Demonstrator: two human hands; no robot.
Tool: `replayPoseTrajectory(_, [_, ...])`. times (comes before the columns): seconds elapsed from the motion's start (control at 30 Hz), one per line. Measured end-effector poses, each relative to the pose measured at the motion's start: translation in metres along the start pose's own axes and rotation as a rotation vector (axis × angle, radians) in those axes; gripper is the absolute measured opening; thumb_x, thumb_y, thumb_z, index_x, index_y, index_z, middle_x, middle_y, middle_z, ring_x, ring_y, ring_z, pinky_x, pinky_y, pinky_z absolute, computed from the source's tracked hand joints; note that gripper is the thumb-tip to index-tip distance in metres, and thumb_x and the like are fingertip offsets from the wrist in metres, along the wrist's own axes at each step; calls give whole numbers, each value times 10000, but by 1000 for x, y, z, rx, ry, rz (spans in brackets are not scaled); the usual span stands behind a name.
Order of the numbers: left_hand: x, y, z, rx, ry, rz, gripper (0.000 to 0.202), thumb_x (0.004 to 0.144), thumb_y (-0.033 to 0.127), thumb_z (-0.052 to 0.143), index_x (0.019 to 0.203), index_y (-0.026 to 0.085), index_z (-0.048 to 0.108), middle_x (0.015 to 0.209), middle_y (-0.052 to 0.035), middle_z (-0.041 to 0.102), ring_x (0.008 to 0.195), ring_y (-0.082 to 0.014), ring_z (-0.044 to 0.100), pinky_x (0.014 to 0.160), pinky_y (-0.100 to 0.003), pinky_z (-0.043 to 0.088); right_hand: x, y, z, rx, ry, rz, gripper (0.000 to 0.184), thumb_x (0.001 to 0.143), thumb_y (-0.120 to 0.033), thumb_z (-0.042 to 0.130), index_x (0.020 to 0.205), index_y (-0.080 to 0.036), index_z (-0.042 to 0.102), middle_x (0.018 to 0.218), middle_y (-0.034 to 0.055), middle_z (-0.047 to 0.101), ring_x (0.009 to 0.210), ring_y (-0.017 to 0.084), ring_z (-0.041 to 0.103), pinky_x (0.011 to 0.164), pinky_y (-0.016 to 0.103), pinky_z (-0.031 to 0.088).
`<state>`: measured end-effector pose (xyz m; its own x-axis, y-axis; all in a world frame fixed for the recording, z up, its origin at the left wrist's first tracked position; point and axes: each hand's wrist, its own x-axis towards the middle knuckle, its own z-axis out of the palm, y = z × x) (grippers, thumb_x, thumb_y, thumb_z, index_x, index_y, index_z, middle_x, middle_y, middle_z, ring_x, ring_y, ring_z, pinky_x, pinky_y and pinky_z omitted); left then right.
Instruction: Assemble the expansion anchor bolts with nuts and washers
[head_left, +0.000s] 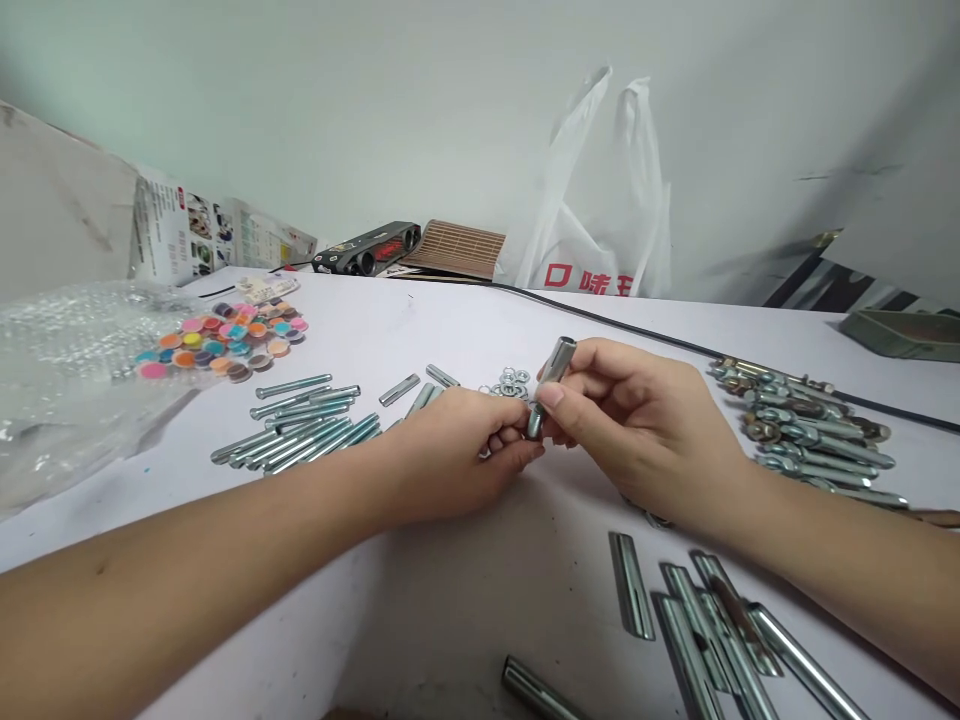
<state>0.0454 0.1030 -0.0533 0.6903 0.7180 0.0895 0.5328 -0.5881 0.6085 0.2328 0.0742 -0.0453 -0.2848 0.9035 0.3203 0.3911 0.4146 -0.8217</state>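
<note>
Between the fingertips of my right hand [660, 410] is a shiny metal sleeve [558, 361], tilted, with its hollow end up. My left hand [465, 445] is closed in a pinch on a metal bolt [535, 421], whose end shows just under the sleeve. The two pieces meet or nearly meet; fingers cover the join. Behind my left hand sit several small rings, likely washers [511, 379], and a few short slotted sleeves [399, 390]. Left of it lie several long bolts [311, 440]. Beside my right forearm are assembled anchor bolts [814, 435].
Loose metal sleeves [632, 585] lie at the front right. A clear plastic bag [67, 370] and colourful discs [232, 335] are at left. A black cable [600, 315] crosses the back of the white table [450, 310], before a white carrier bag [600, 230].
</note>
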Motion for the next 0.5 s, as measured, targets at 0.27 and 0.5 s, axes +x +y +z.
replayPoseTrajectory(0.27, [-2, -2, 1, 20, 11, -20, 271, 880, 358, 482, 683, 171, 489, 594, 63, 516, 530, -50, 415, 513, -192, 320, -5, 3, -4, 3, -24, -31, 204, 858, -283, 621, 1041, -208, 570, 717, -29, 604, 629, 86, 549, 564, 202, 440])
replayPoseTrajectory(0.5, [0, 1, 2, 26, 4, -75, 209, 837, 336, 531, 703, 176, 532, 636, 57, 560, 563, -57, 460, 562, -203, 364, 9, 22, -11, -379, 106, 62, 124, 856, -285, 545, 916, -224, 635, 758, -10, 620, 657, 120, 542, 592, 270, 413])
